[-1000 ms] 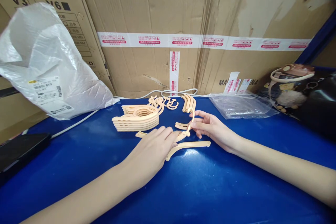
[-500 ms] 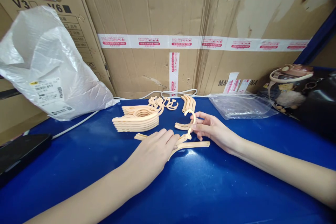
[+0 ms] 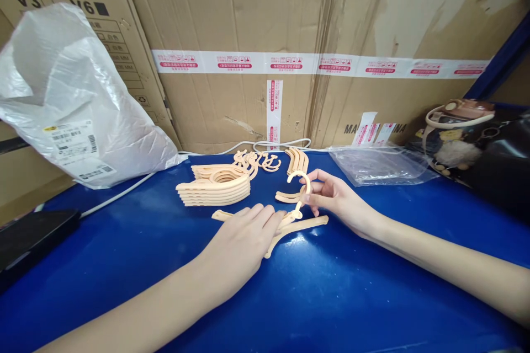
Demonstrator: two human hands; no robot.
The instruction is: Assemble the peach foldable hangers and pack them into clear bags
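My left hand (image 3: 253, 231) is closed over the middle of a beige plastic hanger (image 3: 306, 225) low over the blue table; its arms stick out on both sides of the fingers. Between the thumb and fingers of my right hand (image 3: 327, 196) is the curved hanger hook (image 3: 307, 182), whose lower end meets the hanger body beside my left fingertips. My left hand hides the middle of the body. Behind it lies a stack of beige hanger parts (image 3: 213, 196). Several loose hooks (image 3: 269, 162) and a group of curved hanger arms (image 3: 297, 160) lie farther back.
A white plastic sack (image 3: 78, 105) stands at the left, with a black device (image 3: 37, 242) in front of it. A clear plastic bag (image 3: 381, 165) lies at the back right near a dark bag (image 3: 497, 160). Cardboard boxes (image 3: 232, 110) wall off the rear; a white cable (image 3: 120, 196) crosses the table.
The hook has turned slightly in my right fingers, its open end shifting left. The right end of the hanger arm has tilted up a little. Both hands keep their hold.
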